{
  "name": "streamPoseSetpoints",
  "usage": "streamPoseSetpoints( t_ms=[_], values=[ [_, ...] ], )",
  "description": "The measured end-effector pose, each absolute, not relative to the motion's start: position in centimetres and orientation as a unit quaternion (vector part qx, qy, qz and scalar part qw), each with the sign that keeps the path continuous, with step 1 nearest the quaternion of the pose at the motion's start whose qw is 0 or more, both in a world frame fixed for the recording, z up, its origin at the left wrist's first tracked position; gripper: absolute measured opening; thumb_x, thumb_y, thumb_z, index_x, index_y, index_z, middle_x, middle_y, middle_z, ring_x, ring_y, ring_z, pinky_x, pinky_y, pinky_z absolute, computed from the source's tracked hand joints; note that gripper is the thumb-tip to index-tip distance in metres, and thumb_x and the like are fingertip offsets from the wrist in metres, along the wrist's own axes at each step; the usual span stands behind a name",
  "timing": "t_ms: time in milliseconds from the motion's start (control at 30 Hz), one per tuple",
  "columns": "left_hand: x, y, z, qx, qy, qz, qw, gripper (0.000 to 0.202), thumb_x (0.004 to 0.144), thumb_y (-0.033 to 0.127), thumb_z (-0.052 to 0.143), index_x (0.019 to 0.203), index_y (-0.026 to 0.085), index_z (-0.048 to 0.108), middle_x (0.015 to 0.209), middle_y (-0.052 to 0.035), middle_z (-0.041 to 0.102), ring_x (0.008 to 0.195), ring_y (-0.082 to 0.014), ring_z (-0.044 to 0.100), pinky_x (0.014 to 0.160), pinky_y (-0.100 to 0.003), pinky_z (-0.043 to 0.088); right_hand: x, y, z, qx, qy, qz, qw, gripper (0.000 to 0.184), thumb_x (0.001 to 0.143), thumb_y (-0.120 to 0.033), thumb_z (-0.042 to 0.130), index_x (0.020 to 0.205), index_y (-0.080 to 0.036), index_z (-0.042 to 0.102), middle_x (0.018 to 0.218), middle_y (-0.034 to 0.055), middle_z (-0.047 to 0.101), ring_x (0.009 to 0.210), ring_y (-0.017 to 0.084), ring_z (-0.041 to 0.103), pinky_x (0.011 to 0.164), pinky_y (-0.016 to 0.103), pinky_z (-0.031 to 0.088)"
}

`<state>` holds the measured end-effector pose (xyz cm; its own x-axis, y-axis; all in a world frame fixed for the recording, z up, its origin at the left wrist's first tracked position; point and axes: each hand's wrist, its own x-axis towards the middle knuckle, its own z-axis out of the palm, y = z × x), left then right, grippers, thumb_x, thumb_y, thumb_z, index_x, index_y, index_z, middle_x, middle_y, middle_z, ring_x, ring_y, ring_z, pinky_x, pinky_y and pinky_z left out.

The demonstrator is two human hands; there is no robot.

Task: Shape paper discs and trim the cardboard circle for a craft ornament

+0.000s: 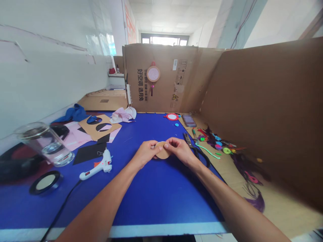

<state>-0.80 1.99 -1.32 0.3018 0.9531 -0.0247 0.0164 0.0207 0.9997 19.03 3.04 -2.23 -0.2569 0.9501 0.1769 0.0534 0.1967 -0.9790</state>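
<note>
Both my hands meet over the middle of the blue table [156, 195], gripping a small round cardboard disc [163, 152] between them. My left hand [145, 154] pinches the disc's left edge with curled fingers. My right hand [179, 149] pinches its right edge, thumb on top. The disc is held just above the table surface. A white glue gun [99, 166] lies to the left of my left forearm, its black cord running toward the near edge.
A clear glass jar [46, 144] and a black tape roll [45, 182] sit at left. Cardboard with round cut-outs [101, 127], pink and black sheets and cloth lie behind. Scissors [191, 144], colourful trinkets [222, 146] and purple tassels lie right. Cardboard walls [264, 111] enclose the back and right.
</note>
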Motion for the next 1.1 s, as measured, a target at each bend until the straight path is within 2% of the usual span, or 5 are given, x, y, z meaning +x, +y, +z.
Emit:
streamPoseSetpoints(
  t_ms=[333, 467, 700, 867, 1100],
  values=[
    [-0.81, 1.73, -1.51, 0.595, 0.443, 0.400, 0.538, 0.041, 0.073, 0.054, 0.079, 0.077, 0.014, 0.068, 0.065, 0.0008, 0.060, 0.055, -0.0109, 0.052, 0.051, -0.022, 0.037, 18.60, 2.67, -1.92, -0.397, -0.625, 0.516, 0.431, 0.049, 0.072, -0.062, 0.084, 0.087, -0.019, 0.066, 0.073, -0.0017, 0.063, 0.063, 0.014, 0.054, 0.059, 0.027, 0.043],
    [-0.69, 1.95, -1.44, 0.573, 0.453, 0.428, 0.532, 0.036, 0.072, 0.049, 0.080, 0.076, 0.016, 0.067, 0.064, 0.0013, 0.060, 0.055, -0.0116, 0.055, 0.051, -0.022, 0.043, 18.43, 2.65, -1.66, -0.399, -0.601, 0.540, 0.434, 0.052, 0.070, -0.062, 0.085, 0.094, -0.021, 0.066, 0.079, -0.0004, 0.066, 0.066, 0.015, 0.058, 0.059, 0.027, 0.047],
    [-0.59, 2.01, -1.06, 0.546, 0.450, 0.444, 0.549, 0.032, 0.073, 0.044, 0.081, 0.081, 0.015, 0.069, 0.067, -0.0016, 0.066, 0.058, -0.0134, 0.061, 0.052, -0.022, 0.047, 18.48, 2.77, -1.55, -0.405, -0.581, 0.538, 0.458, 0.051, 0.066, -0.062, 0.088, 0.084, -0.020, 0.065, 0.069, -0.0028, 0.061, 0.057, 0.011, 0.052, 0.055, 0.026, 0.045],
    [-0.61, 2.10, -1.20, 0.536, 0.460, 0.459, 0.538, 0.030, 0.075, 0.041, 0.079, 0.087, 0.015, 0.072, 0.076, -0.0037, 0.070, 0.065, -0.0146, 0.065, 0.056, -0.023, 0.051, 18.43, 2.69, -1.53, -0.408, -0.574, 0.551, 0.446, 0.053, 0.067, -0.061, 0.088, 0.092, -0.020, 0.066, 0.073, -0.0019, 0.066, 0.060, 0.012, 0.057, 0.057, 0.026, 0.047],
    [-0.77, 2.25, -1.18, 0.521, 0.461, 0.464, 0.549, 0.027, 0.077, 0.039, 0.080, 0.088, 0.015, 0.072, 0.076, -0.0046, 0.071, 0.065, -0.0153, 0.067, 0.056, -0.024, 0.053, 18.59, 2.83, -1.71, -0.419, -0.584, 0.542, 0.436, 0.052, 0.064, -0.061, 0.090, 0.079, -0.019, 0.062, 0.066, -0.0024, 0.064, 0.054, 0.011, 0.054, 0.056, 0.026, 0.044]
  ],
)
